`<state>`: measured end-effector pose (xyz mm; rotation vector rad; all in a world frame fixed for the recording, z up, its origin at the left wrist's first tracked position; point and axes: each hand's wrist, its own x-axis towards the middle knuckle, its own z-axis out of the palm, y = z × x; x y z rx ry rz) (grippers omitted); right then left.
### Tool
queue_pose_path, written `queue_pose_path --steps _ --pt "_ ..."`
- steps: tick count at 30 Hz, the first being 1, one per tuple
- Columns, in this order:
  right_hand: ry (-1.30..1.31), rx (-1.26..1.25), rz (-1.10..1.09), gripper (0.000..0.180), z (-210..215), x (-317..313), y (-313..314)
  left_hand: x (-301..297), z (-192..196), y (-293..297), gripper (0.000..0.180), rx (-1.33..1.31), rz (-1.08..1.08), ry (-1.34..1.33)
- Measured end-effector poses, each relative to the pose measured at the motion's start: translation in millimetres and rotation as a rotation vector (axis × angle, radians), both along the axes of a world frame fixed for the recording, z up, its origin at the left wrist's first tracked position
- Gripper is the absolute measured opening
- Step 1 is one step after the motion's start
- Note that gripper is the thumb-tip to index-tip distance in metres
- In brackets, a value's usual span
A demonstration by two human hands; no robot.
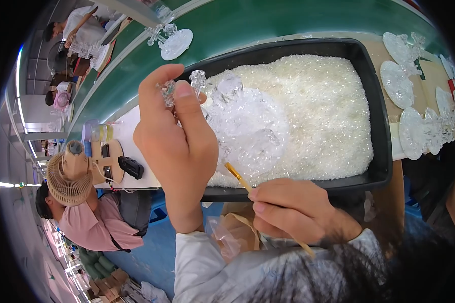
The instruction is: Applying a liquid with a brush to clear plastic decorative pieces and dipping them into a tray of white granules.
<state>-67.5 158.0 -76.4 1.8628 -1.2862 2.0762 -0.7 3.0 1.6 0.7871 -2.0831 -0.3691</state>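
holding clear glassy ornament (pixel 198 80) in left hand (pixel 179 141), slim brush (pixel 240 181) in right hand (pixel 301 209); glittery granules (pixel 331 116) beneath.

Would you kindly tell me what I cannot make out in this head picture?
Head view: part of the clear ornament, covered by the left hand.
Head view: the middle of the brush handle, behind the right hand.
Head view: much of the left wall of the black tray, behind the left hand.
Head view: whether the brush tip touches the ornament, too small to tell.
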Motion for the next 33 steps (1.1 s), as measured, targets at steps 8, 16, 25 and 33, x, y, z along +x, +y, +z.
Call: queue_pose_path --steps 8,16,25,33 --pt "0.031 0.048 -0.013 0.025 0 0 0 -1 3 4 0.018 0.008 0.027 -0.059" --pt "0.037 0.052 0.005 0.022 2 -1 -3 -4 2 2 0.018 0.035 0.020 -0.010" --pt "-0.076 -0.074 0.016 0.023 16 -15 14 -4 4 -1 0.021 0.043 -0.043 -0.066" --pt "-0.030 0.097 -0.278 0.028 16 -61 65 -122 45 -84 0.015 -0.063 -0.276 -0.119"
